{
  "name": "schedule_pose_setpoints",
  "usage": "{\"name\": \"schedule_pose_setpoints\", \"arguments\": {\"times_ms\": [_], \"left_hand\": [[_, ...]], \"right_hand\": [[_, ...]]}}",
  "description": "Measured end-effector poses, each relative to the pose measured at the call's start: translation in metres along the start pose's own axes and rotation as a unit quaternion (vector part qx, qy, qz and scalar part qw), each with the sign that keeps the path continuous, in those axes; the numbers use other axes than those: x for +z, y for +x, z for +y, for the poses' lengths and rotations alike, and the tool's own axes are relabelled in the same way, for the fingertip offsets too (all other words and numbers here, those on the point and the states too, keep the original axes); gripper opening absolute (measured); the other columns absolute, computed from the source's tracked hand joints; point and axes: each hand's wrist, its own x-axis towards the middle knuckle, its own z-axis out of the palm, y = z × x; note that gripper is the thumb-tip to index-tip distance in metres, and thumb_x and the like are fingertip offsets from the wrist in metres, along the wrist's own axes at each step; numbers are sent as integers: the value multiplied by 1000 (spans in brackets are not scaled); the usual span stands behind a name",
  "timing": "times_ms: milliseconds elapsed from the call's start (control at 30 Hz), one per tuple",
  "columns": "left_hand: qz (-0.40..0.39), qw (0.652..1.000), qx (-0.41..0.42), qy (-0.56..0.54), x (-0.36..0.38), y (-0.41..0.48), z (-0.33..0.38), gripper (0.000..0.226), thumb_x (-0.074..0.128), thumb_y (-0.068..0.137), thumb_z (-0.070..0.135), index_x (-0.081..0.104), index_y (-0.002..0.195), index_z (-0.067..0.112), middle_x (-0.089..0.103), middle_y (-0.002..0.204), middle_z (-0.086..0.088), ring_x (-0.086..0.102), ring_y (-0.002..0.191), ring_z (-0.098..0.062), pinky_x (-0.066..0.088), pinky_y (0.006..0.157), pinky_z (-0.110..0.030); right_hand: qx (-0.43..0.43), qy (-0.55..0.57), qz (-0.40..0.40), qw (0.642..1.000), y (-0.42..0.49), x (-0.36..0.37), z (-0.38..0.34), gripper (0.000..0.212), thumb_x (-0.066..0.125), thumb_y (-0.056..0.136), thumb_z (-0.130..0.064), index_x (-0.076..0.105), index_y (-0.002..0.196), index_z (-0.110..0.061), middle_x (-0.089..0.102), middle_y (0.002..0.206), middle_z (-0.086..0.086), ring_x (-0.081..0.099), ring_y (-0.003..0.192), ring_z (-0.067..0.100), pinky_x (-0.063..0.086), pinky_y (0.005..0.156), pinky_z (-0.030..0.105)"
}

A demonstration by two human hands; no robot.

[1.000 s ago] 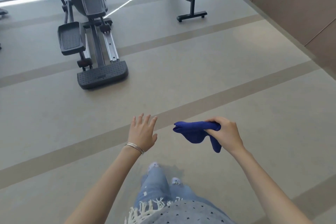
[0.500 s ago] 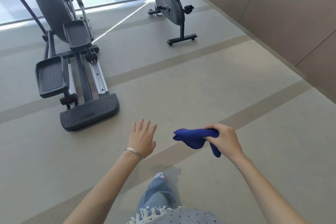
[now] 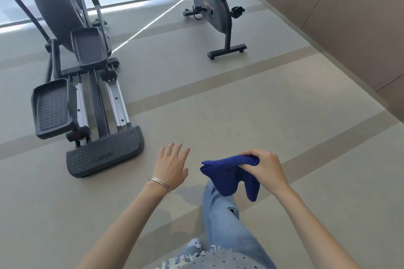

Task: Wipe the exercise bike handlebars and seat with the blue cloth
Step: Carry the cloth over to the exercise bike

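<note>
Progress: zero wiping so far, by the look of it. Right hand (image 3: 267, 170) is clamped on the blue cloth (image 3: 229, 176), bunched, its ends hanging below the grip. Left hand (image 3: 172, 168) is empty, fingers spread, just beside the cloth, not touching. Exercise bike (image 3: 215, 10) stands well ahead of the grip, far out of reach; handlebars and seat cut off at frame top. Elliptical (image 3: 87, 85) ahead-left of the grip. Left: walk over, wipe handlebars, wipe seat

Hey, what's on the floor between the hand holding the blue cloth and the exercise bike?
Nothing. In the head view, only bare floor separates the right hand, gripping the blue cloth, from the exercise bike.
</note>
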Motion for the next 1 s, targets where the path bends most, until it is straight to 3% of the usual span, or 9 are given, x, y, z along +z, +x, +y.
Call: {"name": "schedule_pose_setpoints", "arguments": {"times_ms": [133,267,367,467,533,600,667,867,1000], "left_hand": [[-3,1000,-16,-6,-17,63,-11,63,45,91,39,19,146,23,19,155,-8,14,143,-30,13,116,-46],[14,1000,-21,-3,-56,131,-25,63,45,91,38,18,146,23,19,155,-7,13,143,-29,12,117,-46],[24,999,-28,-1,-90,186,-31,64,45,92,37,17,147,22,18,155,-8,12,144,-29,10,117,-46],[75,997,-23,-21,-119,233,-28,64,54,88,30,27,145,18,28,152,-12,22,141,-32,17,116,-47],[115,993,-11,-27,-130,256,-25,64,64,81,26,39,140,15,40,145,-15,34,136,-36,26,112,-49],[97,995,-7,-29,-136,277,-26,64,57,86,28,31,144,18,32,150,-12,25,140,-33,19,115,-47],[76,997,-15,-18,-142,301,-34,64,48,90,32,20,146,22,21,154,-7,15,143,-27,12,117,-44],[85,996,-13,-8,-165,381,-71,64,48,90,34,18,146,24,20,155,-6,13,144,-28,11,117,-44],[104,995,1,-4,-190,451,-106,65,48,90,33,18,146,24,20,155,-6,13,143,-27,13,117,-44]], "right_hand": [[3,35,-9,999,81,-12,-2,22,66,73,-14,71,76,-35,71,77,-17,65,77,1,53,70,26],[-16,82,5,997,170,-38,-18,28,71,73,-11,70,73,-39,71,76,-18,64,74,-5,48,65,11],[-37,116,7,993,232,-62,-30,25,73,71,-10,72,76,-35,72,78,-18,65,75,-3,47,64,8],[-71,111,21,991,284,-81,-37,25,73,73,-8,72,80,-32,72,81,-16,64,79,-1,47,67,10],[-109,45,45,992,310,-89,-41,24,72,74,-7,72,84,-28,71,83,-13,64,82,5,50,71,19],[-168,-32,77,982,331,-94,-44,26,71,70,-1,73,86,-20,71,83,-5,64,81,16,52,71,33],[-231,-85,104,964,353,-101,-45,29,71,64,5,73,84,-16,70,79,-1,62,76,23,52,65,39],[-275,-85,136,948,440,-109,-52,21,64,64,-4,72,81,-14,70,79,-4,59,77,17,45,72,31],[-271,-69,126,952,512,-108,-73,29,70,62,5,72,85,-13,69,81,-4,59,80,15,46,73,29]]}}
